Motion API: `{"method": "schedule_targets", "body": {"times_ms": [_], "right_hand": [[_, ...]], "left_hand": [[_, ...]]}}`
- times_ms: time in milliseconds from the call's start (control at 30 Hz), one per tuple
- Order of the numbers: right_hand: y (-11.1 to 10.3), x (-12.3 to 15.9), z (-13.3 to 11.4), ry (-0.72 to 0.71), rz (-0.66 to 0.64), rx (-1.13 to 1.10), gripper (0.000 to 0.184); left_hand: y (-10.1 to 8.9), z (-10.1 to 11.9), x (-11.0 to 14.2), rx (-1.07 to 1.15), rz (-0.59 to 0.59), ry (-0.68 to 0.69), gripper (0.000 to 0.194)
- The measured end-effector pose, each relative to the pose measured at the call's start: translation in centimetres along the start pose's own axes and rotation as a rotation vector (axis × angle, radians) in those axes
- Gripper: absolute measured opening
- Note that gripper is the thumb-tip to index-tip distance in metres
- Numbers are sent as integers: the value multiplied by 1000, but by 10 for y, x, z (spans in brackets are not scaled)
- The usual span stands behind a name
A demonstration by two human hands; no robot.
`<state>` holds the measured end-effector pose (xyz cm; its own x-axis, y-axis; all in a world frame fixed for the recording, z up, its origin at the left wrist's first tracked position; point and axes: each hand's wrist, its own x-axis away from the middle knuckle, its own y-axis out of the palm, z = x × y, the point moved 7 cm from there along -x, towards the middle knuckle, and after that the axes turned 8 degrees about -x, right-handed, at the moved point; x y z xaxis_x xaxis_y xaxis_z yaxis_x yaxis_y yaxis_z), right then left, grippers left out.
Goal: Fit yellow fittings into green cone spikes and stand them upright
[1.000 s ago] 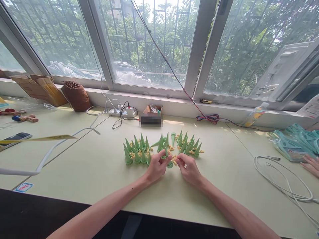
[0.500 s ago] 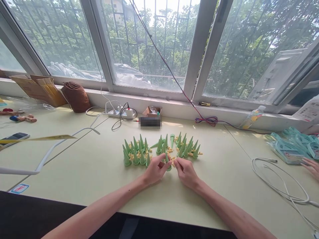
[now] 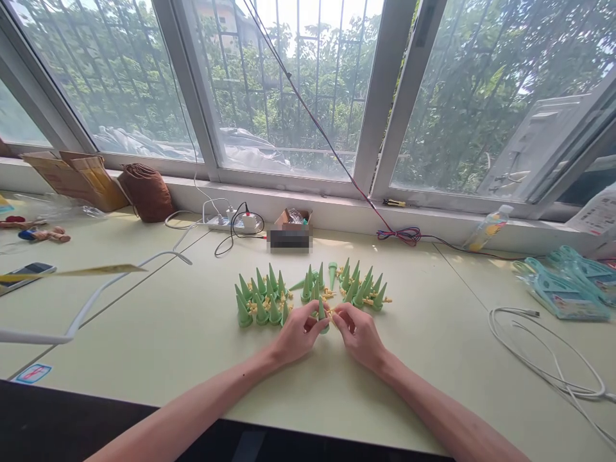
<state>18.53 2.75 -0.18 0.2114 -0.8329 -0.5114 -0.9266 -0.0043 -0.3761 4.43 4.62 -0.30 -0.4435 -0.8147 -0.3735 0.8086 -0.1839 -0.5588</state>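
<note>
My left hand point(image 3: 297, 333) is closed around a green plastic cone spike point(image 3: 321, 309), which stands point up between thumb and fingers. Against the side of that spike, the fingertips of my right hand point(image 3: 360, 335) pinch a small yellow plastic piece point(image 3: 330, 314); the exact contact is too small to make out. On the left stands a group of upright green spikes point(image 3: 262, 308) with yellow pieces at their sides. A similar group point(image 3: 360, 292) is on the right. Between them, behind my hands, are a few more spikes point(image 3: 306, 292), one lying on its side and one point down point(image 3: 332, 274).
Behind the spikes are a small open box point(image 3: 292, 219) and a power strip point(image 3: 220, 221) with cables. A white cable point(image 3: 543, 359) lies coiled at right, near bagged turquoise items point(image 3: 568, 289) and a bottle point(image 3: 491, 228). A phone point(image 3: 26, 277) lies at far left.
My right fingertips have shifted slightly in against the spike in my left hand. Another person's hand at the right edge has gone from view. The camera view has moved slightly.
</note>
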Motion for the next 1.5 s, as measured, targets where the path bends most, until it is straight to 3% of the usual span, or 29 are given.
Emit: {"method": "schedule_targets", "body": {"times_ms": [333, 667, 1033, 1267, 1500], "right_hand": [[1, -1, -10, -191, -91, -31, 22], [1, -1, -11, -236, -97, 6, 20], [3, -2, 6, -129, -115, 94, 19], [4, -1, 12, -57, -154, 135, 31], [7, -1, 12, -9, -173, 112, 36]], "left_hand": [[-6, 4, 0, 57, 70, 42, 20], [-6, 7, 0, 65, 42, 69, 18], [2, -4, 1, 26, -61, 55, 18], [1, 3, 0, -3, -35, 127, 18], [3, 0, -1, -101, -38, 114, 14]]}}
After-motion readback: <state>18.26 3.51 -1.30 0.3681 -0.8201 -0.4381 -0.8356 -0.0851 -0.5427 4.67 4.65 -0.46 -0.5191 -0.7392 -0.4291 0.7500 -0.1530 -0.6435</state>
